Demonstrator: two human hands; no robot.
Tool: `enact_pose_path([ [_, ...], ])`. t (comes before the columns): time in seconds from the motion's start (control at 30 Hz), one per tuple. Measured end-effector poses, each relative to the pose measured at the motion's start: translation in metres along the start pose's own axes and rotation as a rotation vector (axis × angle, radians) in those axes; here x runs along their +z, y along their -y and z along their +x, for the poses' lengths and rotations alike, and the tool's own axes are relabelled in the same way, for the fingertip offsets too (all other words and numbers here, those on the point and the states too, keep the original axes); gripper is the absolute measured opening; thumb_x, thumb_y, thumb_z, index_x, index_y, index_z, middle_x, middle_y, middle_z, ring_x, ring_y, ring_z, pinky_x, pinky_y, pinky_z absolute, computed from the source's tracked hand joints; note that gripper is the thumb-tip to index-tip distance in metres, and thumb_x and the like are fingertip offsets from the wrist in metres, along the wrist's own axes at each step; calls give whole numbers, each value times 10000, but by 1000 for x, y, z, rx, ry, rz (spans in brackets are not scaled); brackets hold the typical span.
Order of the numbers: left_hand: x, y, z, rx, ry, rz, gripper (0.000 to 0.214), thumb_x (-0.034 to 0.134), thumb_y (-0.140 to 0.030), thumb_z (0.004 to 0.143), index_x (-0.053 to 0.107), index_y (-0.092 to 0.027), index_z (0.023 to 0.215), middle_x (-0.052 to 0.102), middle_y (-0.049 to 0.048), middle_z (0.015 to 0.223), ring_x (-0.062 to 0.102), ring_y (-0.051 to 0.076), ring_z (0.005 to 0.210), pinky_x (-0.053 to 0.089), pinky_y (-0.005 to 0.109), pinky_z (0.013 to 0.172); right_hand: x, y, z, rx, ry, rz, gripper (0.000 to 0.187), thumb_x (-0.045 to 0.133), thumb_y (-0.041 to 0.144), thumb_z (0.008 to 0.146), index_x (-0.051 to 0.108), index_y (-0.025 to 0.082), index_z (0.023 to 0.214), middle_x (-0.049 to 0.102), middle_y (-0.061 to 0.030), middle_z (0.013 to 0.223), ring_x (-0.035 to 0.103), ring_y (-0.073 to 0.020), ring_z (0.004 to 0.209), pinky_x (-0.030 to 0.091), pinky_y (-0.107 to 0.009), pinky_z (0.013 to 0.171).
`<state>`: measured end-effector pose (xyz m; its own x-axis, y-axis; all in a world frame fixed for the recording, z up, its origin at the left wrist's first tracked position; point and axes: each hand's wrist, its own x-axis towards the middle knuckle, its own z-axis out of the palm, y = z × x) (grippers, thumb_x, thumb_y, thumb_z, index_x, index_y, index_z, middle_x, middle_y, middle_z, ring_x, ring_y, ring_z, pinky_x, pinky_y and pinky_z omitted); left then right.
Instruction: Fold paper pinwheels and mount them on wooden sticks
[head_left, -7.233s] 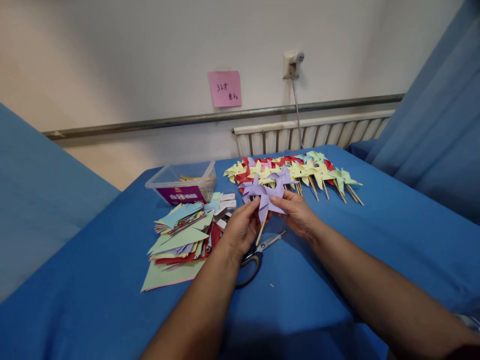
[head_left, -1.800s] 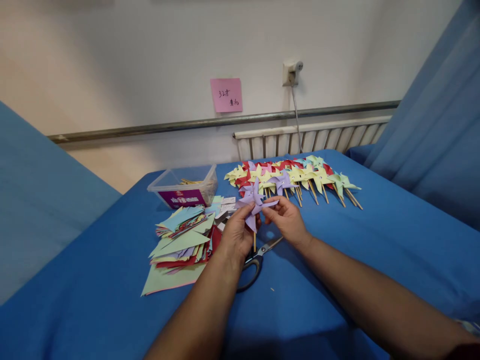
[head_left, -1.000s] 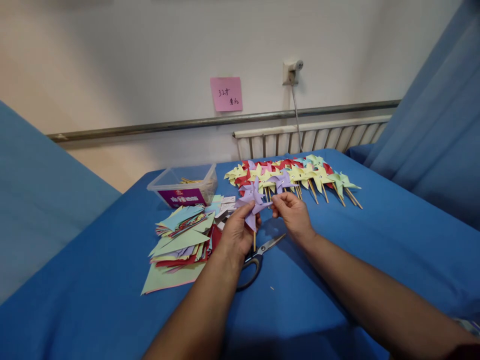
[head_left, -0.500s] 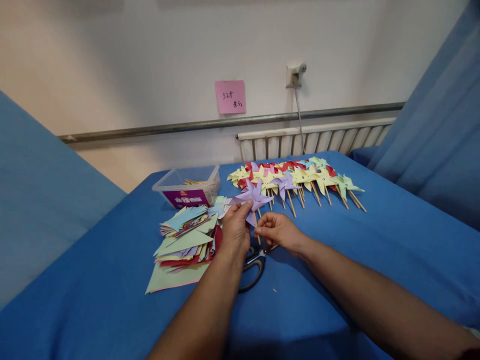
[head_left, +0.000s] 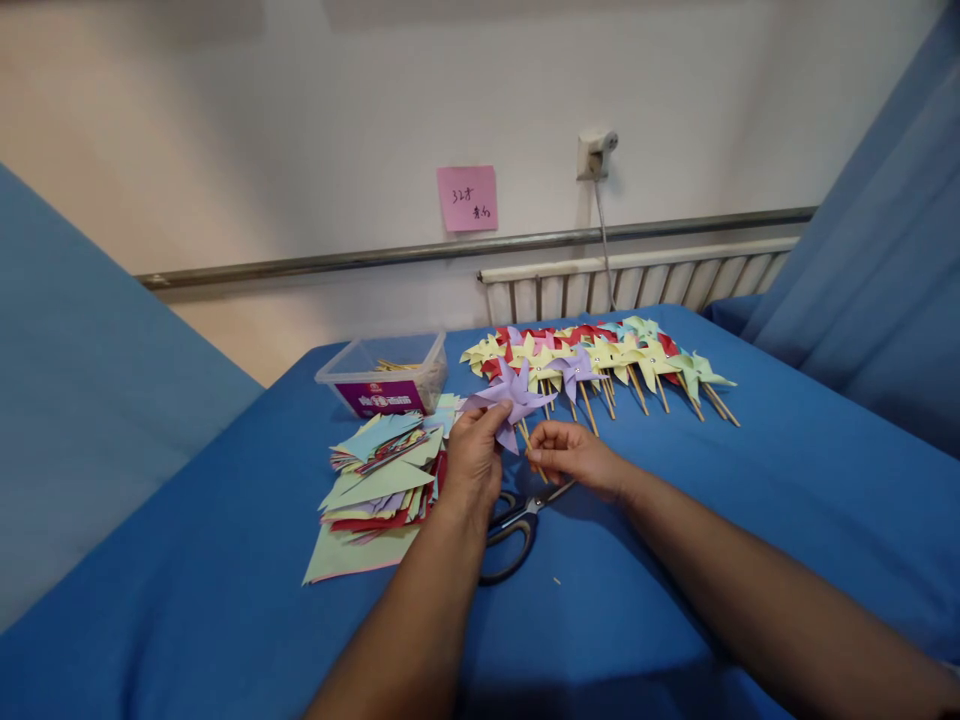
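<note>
A purple paper pinwheel [head_left: 516, 392] is held up over the table, its blades pinched by my left hand [head_left: 475, 448]. Its thin wooden stick [head_left: 534, 455] slants down to the right, and the fingers of my right hand [head_left: 576, 458] are closed on it. Black-handled scissors [head_left: 517, 530] lie on the blue cloth just below both hands, partly covered by my left forearm. Left of my left hand sits a stack of cut coloured paper [head_left: 382, 495], green, red, purple and yellow.
Behind the paper stands a clear plastic box [head_left: 384, 375] with wooden sticks inside. Many finished pinwheels [head_left: 600, 358] lie in rows at the back of the blue-covered table [head_left: 225, 560]. A pink note [head_left: 467, 198] and a plugged socket [head_left: 594, 157] are on the wall.
My right hand has gripped the stick, and its lower end now tilts further right. The pinwheel stays in my left hand. The view has shifted slightly.
</note>
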<state>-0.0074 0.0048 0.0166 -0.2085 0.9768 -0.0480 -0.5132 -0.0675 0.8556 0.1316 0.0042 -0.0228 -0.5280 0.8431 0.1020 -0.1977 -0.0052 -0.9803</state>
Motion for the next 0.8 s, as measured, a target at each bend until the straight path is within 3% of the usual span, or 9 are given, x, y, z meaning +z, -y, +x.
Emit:
enact_pose_path([
  [0.13,-1,1,1,-4,51,-8,235,817,-196,555,691,-123,740,700,28,700,604,118,605,462,237,632,-3,-2,1,-18,25,12,292,723,423,732,556,185,756,585,61,599,443,-52,432,318,-186,443],
  [0.47,0,2,1,-27,14,-28,246,829,-178,534,652,-121,694,671,2,649,585,104,584,451,225,616,1,-6,2,-4,12,57,340,755,448,703,555,177,754,596,54,613,450,-48,435,320,-189,447],
  [0.67,-4,-4,4,-142,47,-84,245,754,-337,660,657,-148,782,678,4,680,594,117,578,445,233,565,-4,-10,4,-20,-25,103,296,745,406,736,572,170,782,604,44,646,452,-42,448,310,-190,452],
  [0.8,-7,-8,9,-145,-23,-74,308,730,-410,674,655,-145,810,676,18,666,597,128,556,451,247,559,-4,-10,4,-6,-29,78,287,740,403,736,579,171,789,604,43,635,448,-44,436,291,-193,439],
])
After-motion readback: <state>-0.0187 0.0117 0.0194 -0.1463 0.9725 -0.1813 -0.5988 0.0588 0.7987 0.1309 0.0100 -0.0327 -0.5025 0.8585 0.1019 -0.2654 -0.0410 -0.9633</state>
